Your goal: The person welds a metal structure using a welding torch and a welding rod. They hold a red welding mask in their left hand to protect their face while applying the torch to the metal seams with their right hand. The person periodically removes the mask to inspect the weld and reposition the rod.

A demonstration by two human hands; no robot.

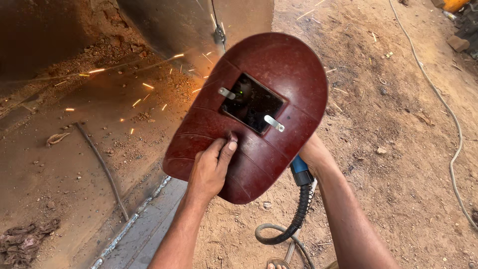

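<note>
My left hand (209, 169) grips the handle of a dark red hand-held welding shield (289, 74) and holds it up in front of me. The shield has a dark rectangular viewing window (251, 102) with two metal clips. My right hand (313, 152) is mostly hidden behind the shield and holds a welding torch with a blue grip (299, 167) and a black ribbed hose (298, 214). Orange sparks (144, 87) fly out to the left from behind the shield, over a rusty steel surface (74, 149).
A welded seam (134, 219) runs along a steel plate at the lower left. A rag (22, 241) lies in the bottom left corner. A pale cable (455, 129) snakes over the dirt ground on the right. A thin bent rod (102, 167) lies on the steel.
</note>
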